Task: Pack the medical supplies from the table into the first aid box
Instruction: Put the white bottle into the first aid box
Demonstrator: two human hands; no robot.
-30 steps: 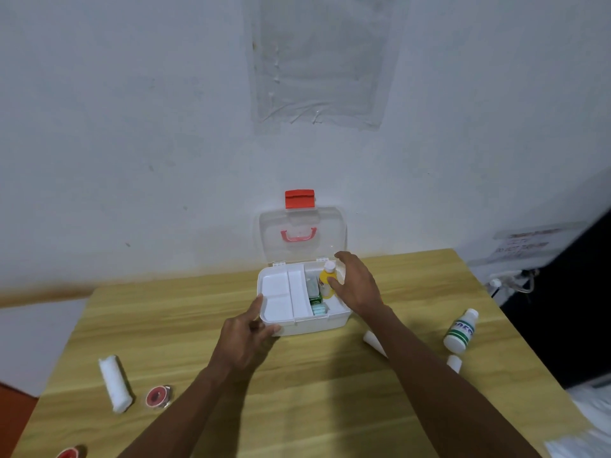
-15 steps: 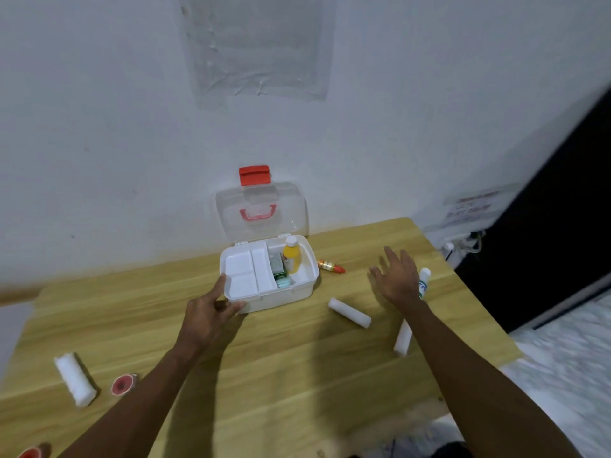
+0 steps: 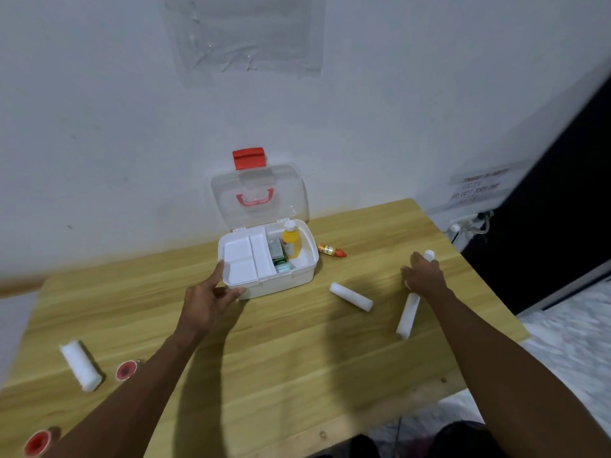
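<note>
**Q:** What's the setting in the head view?

**A:** White wall at the back, with a clear plastic sheet [image 3: 243, 34] taped high on it, and a wooden table [image 3: 264, 358] pushed against it. On the table sits a first aid box [image 3: 269, 276], white, with its clear lid [image 3: 259, 196] tipped up against the wall and a red latch [image 3: 249, 158] on top.

**Q:** Where are the hands?

**A:** The left hand [image 3: 206, 300] rests against the box's near-left corner, thumb up along the side wall, fingers loosely curled at the front; it steadies the box rather than clamping anything. The right hand [image 3: 425, 276] lies palm down on a white bottle [image 3: 429, 255], only the cap end showing past the fingers. I cannot tell whether the fingers have closed around it.

**Q:** What's already in the box?

**A:** Just beyond the left hand's thumb is a white tray [image 3: 246, 259]. Past that, an open compartment holds a yellow bottle [image 3: 291, 242] standing upright and a few small packets [image 3: 279, 259].

**Q:** And loose on the table?

**A:** Between the hands, a white gauze roll [image 3: 351, 297]. Right at the right wrist, a second roll [image 3: 408, 314], its far end touching the hand. Beyond the box, toward the right hand, a small red-tipped tube [image 3: 332, 251]. Well to the left of the left arm, a third gauze roll [image 3: 81, 365] with a red tape roll [image 3: 126, 370] beside it, and another tape roll [image 3: 38, 442] at the near edge.
</note>
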